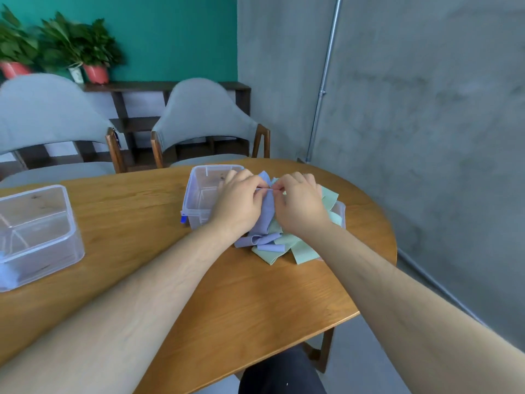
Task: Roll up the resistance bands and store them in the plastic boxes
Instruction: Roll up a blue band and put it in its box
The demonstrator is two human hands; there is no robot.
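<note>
Fingers (260,191) of my left hand (241,201) and of my right hand (299,204) meet at the top edge of the blue resistance band (265,220). Both sets are curled in, pinching the strip between them, knuckles up. The band hangs down from the pinch between my wrists and ends in loose folds on the wooden table (227,294), not yet rolled.

Under and beside it lie the pale green bands (304,253), spread in a loose heap, partly beneath my right hand. Just behind my left hand stands the open clear box (199,189), with a blue latch (183,220) at its near corner. A clear plastic rim (341,211) shows at the right of the heap, under the green bands — box or lid, I cannot tell.

Well apart, at the table's left side, sits the second clear box (39,237), also open. Across the table stand two grey chairs (204,115) — beyond them, a dark shelf (133,123) with potted plants (93,52) against a teal wall.
</note>
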